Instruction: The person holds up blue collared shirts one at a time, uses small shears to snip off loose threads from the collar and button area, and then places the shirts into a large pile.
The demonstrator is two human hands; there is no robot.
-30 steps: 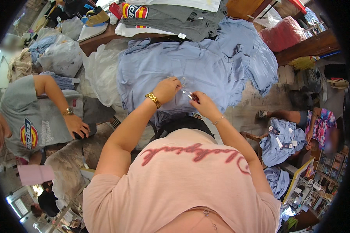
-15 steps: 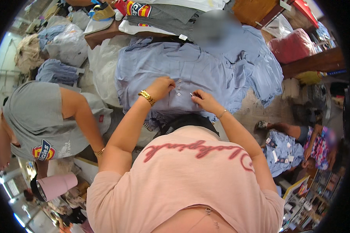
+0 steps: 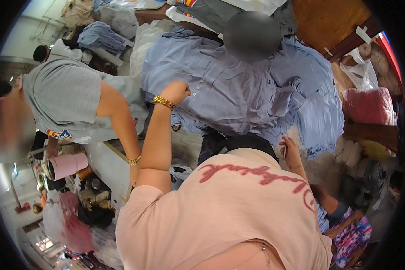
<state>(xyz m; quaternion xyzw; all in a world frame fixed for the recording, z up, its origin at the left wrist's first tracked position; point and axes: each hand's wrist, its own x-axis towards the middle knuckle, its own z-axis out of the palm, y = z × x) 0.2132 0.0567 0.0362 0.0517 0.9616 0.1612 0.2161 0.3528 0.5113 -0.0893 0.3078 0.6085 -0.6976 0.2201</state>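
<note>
A light blue button-front garment (image 3: 225, 81) lies spread over a heap of similar blue cloth. Its small white buttons (image 3: 197, 87) run down a placket near the middle-left. My left hand (image 3: 175, 92), with a gold watch-like band at the wrist, is closed just left of those buttons; its fingertips are turned away, so what they pinch is hidden. Off the cloth's near right edge, my right hand (image 3: 291, 150) is low beside my body. Between its fingers sits a small, thin, pale tool (image 3: 284, 152), its kind too small to make out.
At the left, a person in a grey shirt (image 3: 72, 94) leans on a pale table (image 3: 101, 166) beside a pink tumbler (image 3: 68, 165). Grey folded shirts (image 3: 207, 18) lie beyond the heap. A red bundle (image 3: 368, 105) stands at the right. Another person in a patterned garment (image 3: 351, 234) sits lower right.
My right hand has drawn back from beside the buttons to the near right, off the garment. My left hand stays closed near the buttons. The view has turned and shifted.
</note>
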